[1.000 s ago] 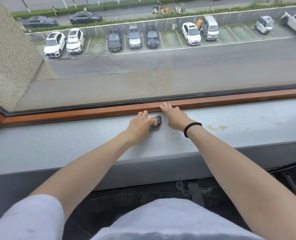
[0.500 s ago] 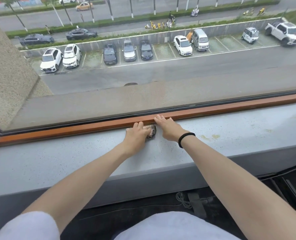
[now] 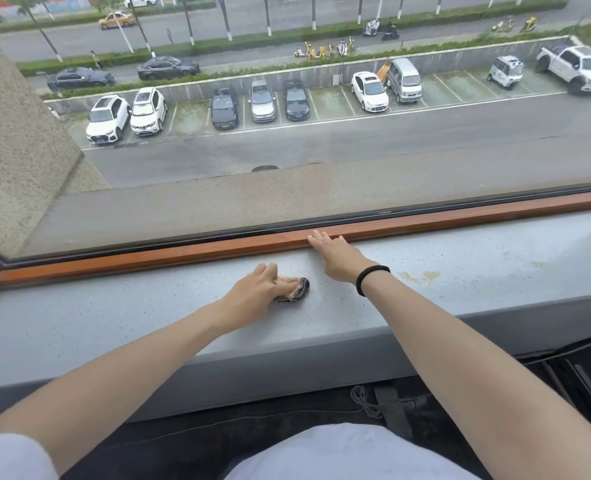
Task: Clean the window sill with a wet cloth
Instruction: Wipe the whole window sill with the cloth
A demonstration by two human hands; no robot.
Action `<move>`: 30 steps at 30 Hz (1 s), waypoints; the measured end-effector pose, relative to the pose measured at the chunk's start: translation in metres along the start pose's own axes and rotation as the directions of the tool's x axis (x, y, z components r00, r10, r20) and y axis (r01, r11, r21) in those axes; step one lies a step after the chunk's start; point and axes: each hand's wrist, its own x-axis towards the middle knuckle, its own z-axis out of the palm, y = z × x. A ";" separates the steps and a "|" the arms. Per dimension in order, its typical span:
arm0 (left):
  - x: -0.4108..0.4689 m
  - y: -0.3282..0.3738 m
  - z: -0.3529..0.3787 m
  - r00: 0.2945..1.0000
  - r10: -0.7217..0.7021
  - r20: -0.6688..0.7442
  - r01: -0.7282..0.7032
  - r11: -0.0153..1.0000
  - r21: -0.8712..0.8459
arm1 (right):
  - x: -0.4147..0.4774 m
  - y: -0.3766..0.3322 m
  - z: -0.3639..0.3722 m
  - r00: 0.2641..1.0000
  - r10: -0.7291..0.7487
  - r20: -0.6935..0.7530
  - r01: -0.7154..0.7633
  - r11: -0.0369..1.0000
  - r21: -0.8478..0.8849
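A grey speckled window sill (image 3: 114,317) runs across the view below a big window. My left hand (image 3: 252,296) grips a small bunched dark-and-pink cloth (image 3: 296,291) and holds it against the middle of the sill. My right hand (image 3: 335,254) lies flat on the sill to the right of the cloth, fingers straight, with the fingertips at the wooden window frame (image 3: 183,251). A black band sits on my right wrist.
Yellowish stains (image 3: 422,276) mark the sill to the right of my right hand. The sill's front edge drops to a dark floor with a coiled cord (image 3: 365,400). Behind the glass lie a road and parked cars.
My left hand has pulled the cloth back from the wooden frame toward the middle of the sill. My right hand has stayed at the frame. The camera view has tilted up.
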 end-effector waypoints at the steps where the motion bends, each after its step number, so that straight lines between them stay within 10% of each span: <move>1: 0.003 -0.008 -0.002 0.999 -0.045 -0.006 0.045 0.999 0.002 | -0.001 0.000 0.000 1.000 0.000 -0.001 0.000 1.000 0.008; 6: 0.031 -0.008 -0.018 0.945 -0.328 0.005 0.328 0.944 -0.030 | -0.001 -0.004 0.006 1.000 0.006 -0.010 -0.006 1.000 0.027; 13: -0.035 0.033 0.009 0.999 0.001 0.034 0.005 0.984 -0.177 | 0.002 -0.009 0.014 0.999 0.034 0.004 -0.034 0.997 0.064; 19: -0.018 0.007 -0.010 0.900 -0.436 0.000 0.430 0.888 -0.162 | -0.009 -0.010 0.016 0.998 0.055 -0.039 -0.055 0.998 0.002; 25: -0.049 0.062 0.010 0.997 -0.078 0.006 0.077 0.977 -0.199 | -0.011 -0.013 0.016 0.997 0.051 -0.050 -0.056 0.992 -0.110; 30: -0.021 0.026 -0.010 0.947 -0.315 0.057 0.320 0.939 -0.124 | -0.010 -0.011 0.009 0.998 0.041 -0.037 -0.043 0.997 -0.070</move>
